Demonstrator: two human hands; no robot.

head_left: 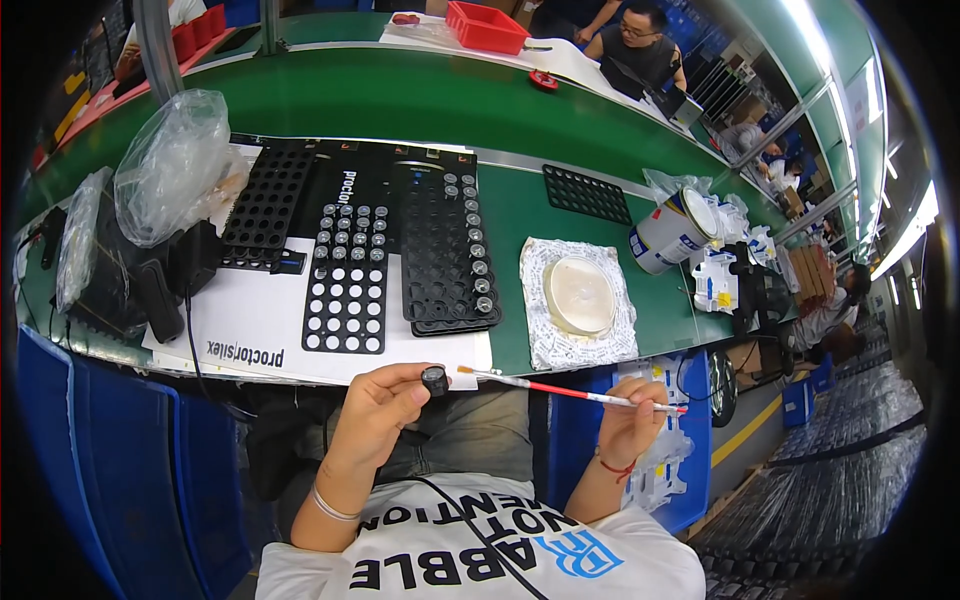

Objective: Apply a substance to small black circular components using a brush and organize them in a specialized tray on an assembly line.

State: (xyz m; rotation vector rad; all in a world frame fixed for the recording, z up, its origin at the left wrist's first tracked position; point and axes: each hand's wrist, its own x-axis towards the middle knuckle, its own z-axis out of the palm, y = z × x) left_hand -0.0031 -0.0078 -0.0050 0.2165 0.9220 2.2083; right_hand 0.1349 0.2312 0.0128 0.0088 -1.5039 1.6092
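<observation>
Between the thumb and fingers of my left hand (382, 408) is a small round black part (434, 380), held just off the table's near edge. My right hand (632, 420) grips a thin paintbrush (560, 391) by its red and white handle. The brush's bristle tip points left, a short way from the black part. Past my left hand stands a black tray (345, 290) with clear-topped pieces in its far rows and white discs in its near rows. Beside it, a stack of black trays (440, 270) carries several clear-topped pieces along its right side.
A round cream-coloured dish (580, 296) rests on a printed cloth pad (540, 345). Behind it are a paint can (672, 232) and an empty black tray (587, 193). Plastic bags (172, 165) lie at left. A blue bin (690, 440) with white parts stands by my right arm.
</observation>
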